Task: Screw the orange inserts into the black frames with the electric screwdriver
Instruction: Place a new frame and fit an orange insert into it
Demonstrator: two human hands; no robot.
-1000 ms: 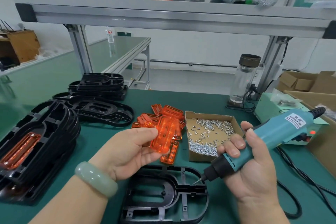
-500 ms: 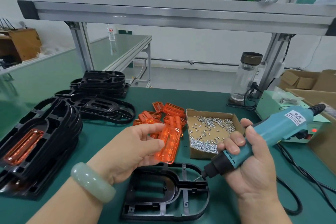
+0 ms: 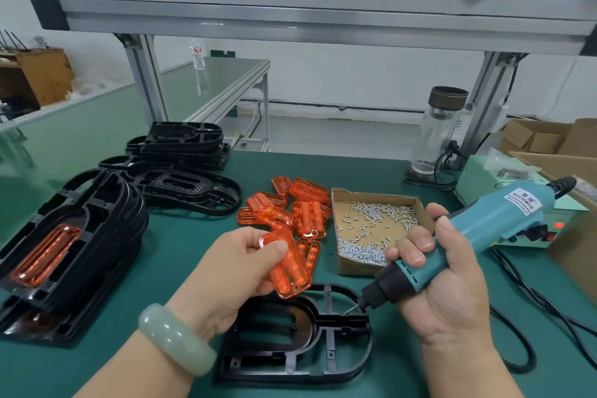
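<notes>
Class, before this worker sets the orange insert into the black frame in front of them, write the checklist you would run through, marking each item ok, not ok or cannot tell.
1. Insert in hand: ok. The left hand pinches one orange insert above the black frame.
2. Frame ready: ok. It lies flat on the green table, its opening bare.
3. Insert seated: not ok. It is not yet in the opening.
4. Driver gripped: ok. The right hand grips the electric screwdriver, its bit angled down toward the frame.
5. Screw on bit: cannot tell; the tip is too small.
6. Supply: ok. The cardboard box holds many screws.
</notes>
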